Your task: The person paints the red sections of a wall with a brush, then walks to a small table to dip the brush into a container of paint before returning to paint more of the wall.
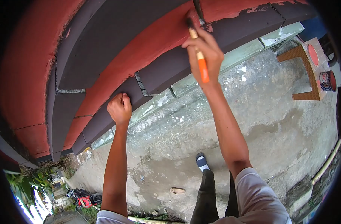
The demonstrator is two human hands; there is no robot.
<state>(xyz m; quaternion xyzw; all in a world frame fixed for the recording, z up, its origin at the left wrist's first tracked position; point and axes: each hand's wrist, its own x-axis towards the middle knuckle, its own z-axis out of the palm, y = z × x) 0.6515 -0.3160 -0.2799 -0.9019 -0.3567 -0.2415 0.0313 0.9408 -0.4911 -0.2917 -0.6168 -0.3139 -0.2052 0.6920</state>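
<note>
In my right hand [208,56] is a paintbrush [202,67] with a pale wooden handle and an orange end. Its dark bristles meet the red band [155,39] of the wall, close to a dark vertical gap; the bristle tip is somewhat blurred. My left hand [120,107] is closed in a fist and rests against the dark grey ledge [163,71] below the red band. Whether anything is inside that fist is hidden. Red paint overlaps the ledge's upper edge in ragged patches near the brush.
A brown woven-look table [303,71] at the right bears a paint can [327,81] and a round red lid or dish [312,55]. Pale, paint-spotted trim [159,102] runs below the ledge. A lone shoe [177,190] lies on the concrete floor [260,149]. Plants and a motorbike-like vehicle stand lower left.
</note>
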